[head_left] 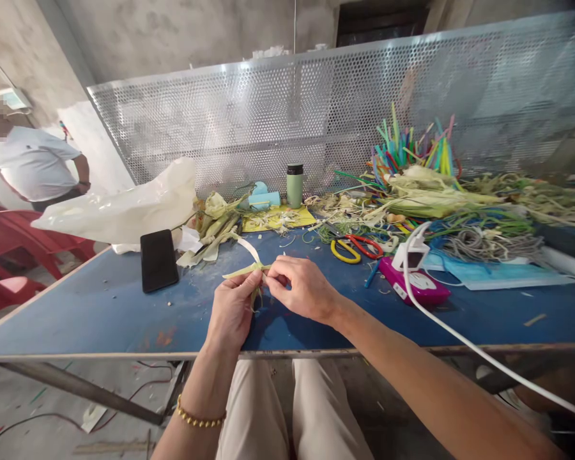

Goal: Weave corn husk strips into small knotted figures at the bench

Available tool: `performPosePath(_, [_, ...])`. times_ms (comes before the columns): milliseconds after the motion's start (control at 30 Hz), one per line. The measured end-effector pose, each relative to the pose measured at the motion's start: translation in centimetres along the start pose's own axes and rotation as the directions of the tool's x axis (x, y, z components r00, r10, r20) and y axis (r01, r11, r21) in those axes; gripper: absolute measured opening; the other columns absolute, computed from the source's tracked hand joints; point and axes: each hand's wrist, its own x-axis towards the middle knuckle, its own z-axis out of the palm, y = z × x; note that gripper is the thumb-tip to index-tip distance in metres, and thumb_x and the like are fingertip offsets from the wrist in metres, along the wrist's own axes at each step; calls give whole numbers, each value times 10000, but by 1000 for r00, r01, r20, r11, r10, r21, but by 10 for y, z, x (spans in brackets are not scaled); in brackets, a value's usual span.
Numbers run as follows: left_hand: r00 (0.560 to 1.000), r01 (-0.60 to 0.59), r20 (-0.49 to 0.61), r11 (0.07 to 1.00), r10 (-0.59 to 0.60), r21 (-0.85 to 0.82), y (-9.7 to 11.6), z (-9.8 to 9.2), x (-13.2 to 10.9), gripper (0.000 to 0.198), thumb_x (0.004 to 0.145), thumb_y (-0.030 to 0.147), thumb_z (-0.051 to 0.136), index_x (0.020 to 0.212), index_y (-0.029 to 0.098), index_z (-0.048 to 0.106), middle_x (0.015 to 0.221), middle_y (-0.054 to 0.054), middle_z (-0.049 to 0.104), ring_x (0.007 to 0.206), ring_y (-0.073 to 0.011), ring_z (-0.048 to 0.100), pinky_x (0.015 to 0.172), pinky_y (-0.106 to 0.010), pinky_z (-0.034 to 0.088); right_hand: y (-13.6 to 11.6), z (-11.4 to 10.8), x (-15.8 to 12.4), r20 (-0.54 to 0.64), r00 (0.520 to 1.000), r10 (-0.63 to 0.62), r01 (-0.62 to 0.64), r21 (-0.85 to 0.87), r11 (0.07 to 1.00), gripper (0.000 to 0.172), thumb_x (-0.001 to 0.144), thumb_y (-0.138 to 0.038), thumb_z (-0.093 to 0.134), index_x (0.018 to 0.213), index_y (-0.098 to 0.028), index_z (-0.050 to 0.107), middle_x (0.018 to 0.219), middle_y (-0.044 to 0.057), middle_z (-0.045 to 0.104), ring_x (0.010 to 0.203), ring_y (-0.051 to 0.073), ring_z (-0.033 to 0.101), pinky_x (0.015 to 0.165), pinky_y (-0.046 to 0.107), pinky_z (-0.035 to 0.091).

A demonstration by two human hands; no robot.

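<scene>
Over the blue table's front part, my left hand (234,308) pinches a small bundle of pale green corn husk strips (250,250) between thumb and fingers. One strip curves up and away, another points left, and thin ends hang below the thumb. My right hand (304,287) is closed right beside it, fingertips pinched on the same bundle; the exact grip point is hidden by the fingers. Beyond the right hand lie scissors with one yellow and one red handle (364,246). A heap of corn husks (213,236) lies beyond the left hand.
A black phone (159,260) and plastic bag (124,204) are left. Behind are a green bottle (294,186) and colourful sticks (412,150). A purple power socket (424,295) with white cable (453,333) sits right, near a blue mask (493,273). A person (33,163) stands far left.
</scene>
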Motion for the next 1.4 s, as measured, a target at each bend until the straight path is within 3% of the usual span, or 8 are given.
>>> performPosePath(433, [993, -84, -81, 996, 84, 1, 0, -1, -1, 231, 585, 234, 871, 727, 93, 755, 720, -51, 707, 678, -126, 624, 699, -239, 485, -5, 1, 1, 42, 997, -71, 66, 101, 993, 198, 823, -81, 490, 669, -193, 439, 640, -19, 460, 587, 108, 413, 610, 241, 330])
performPosePath(667, [997, -68, -26, 997, 67, -24, -1, -6, 2, 224, 632, 261, 850, 757, 97, 763, 734, -53, 706, 693, -123, 622, 718, -239, 486, -3, -2, 0, 25, 994, -107, 103, 140, 985, 196, 853, -127, 522, 672, -184, 480, 648, -19, 466, 588, 106, 411, 599, 242, 328])
performPosePath(733, [997, -70, -11, 998, 70, 0, -1, -6, 2, 213, 647, 273, 842, 742, 100, 759, 730, -44, 695, 664, -103, 594, 688, -225, 473, -2, -8, 1, -28, 998, -52, 56, 180, 982, 201, 894, -189, 534, 693, -175, 531, 686, -4, 503, 604, 105, 439, 606, 240, 345])
performPosePath(833, [996, -82, -8, 994, 83, 73, -1, -5, 1, 222, 651, 298, 841, 714, 106, 749, 699, -23, 666, 601, -75, 533, 605, -206, 432, 0, -15, 3, -112, 985, 131, -101, 239, 966, 190, 917, -271, 548, 773, -167, 613, 786, 24, 591, 595, 98, 474, 605, 239, 371])
performPosePath(933, [996, -93, 23, 989, 91, 119, 0, -2, -2, 233, 652, 311, 840, 689, 105, 738, 668, -9, 632, 586, -68, 506, 568, -198, 406, 3, -14, 4, -5, 974, 226, -215, 299, 930, 161, 895, -277, 577, 792, -172, 643, 698, 5, 627, 552, 101, 495, 580, 239, 374])
performPosePath(1033, [997, -64, 57, 992, 58, 108, 0, 1, -2, 228, 654, 298, 840, 700, 101, 735, 663, -11, 624, 589, -70, 519, 567, -193, 412, 5, -9, 4, 43, 967, 249, -250, 322, 913, 168, 878, -238, 573, 731, -172, 620, 600, -10, 608, 560, 111, 516, 577, 233, 376])
performPosePath(1200, [996, -8, 93, 1000, 6, 20, -1, 0, -1, 256, 631, 231, 857, 831, 104, 759, 736, -34, 673, 664, -87, 588, 639, -186, 470, 3, -8, 4, 38, 969, 245, -242, 348, 906, 113, 833, -188, 580, 727, -160, 609, 651, -2, 619, 590, 104, 520, 589, 222, 395])
performPosePath(1400, [992, 29, 120, 999, -27, -17, 0, 1, -1, 224, 657, 198, 839, 845, 102, 763, 796, -57, 700, 670, -94, 613, 670, -194, 505, -1, -9, 4, 45, 967, 250, -247, 392, 886, 89, 800, -162, 576, 711, -163, 580, 612, -31, 559, 557, 85, 466, 557, 206, 374])
